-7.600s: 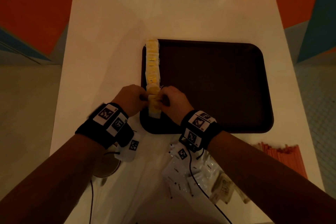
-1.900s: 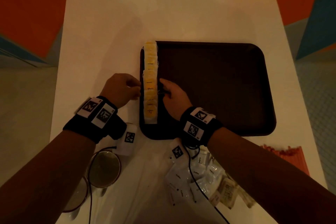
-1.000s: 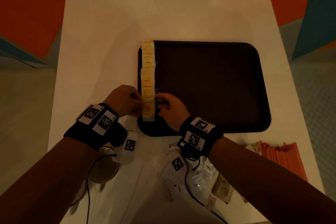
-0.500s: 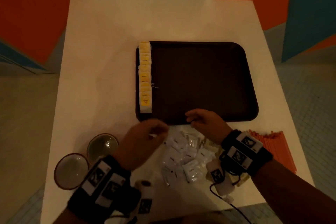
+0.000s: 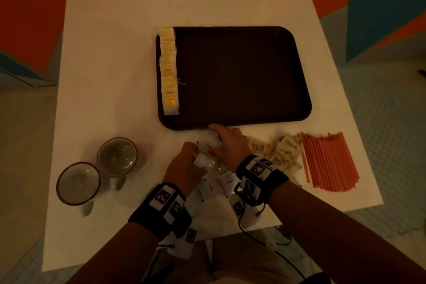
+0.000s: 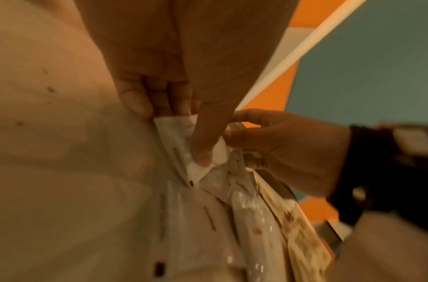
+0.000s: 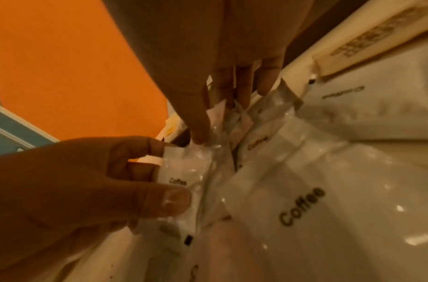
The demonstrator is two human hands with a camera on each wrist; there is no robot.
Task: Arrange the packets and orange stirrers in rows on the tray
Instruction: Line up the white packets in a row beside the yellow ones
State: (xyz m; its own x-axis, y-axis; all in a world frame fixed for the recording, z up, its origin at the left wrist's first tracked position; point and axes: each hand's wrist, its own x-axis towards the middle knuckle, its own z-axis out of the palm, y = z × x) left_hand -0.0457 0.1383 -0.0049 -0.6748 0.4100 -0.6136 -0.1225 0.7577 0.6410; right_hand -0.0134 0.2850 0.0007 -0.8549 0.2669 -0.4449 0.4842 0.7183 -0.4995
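Here, a dark tray (image 5: 242,76) lies mid-surface with a single row of yellow packets (image 5: 169,69) along its left edge; the rest of the tray floor is bare. White surface (image 5: 110,53): open room on the far side and to the left of the tray, a narrower strip to its right. Near edge of the tray: a loose heap of white coffee packets (image 5: 208,163) lies just before it. Left hand (image 5: 184,163): grip pinching one coffee packet between thumb and fingers, seen in the right wrist view. Right hand (image 5: 228,143): fingers curled down into the heap, grip clasping packets, fingertips touching the tray's near rim. Right of the hands: tan packets (image 5: 280,152) scattered, then orange stirrers (image 5: 327,161) laid side by side near the surface's right edge, all off the tray. Left near corner: two bowls (image 5: 99,170), touching. Room: orange and blue wall panels beyond the surface; pale floor to both sides.
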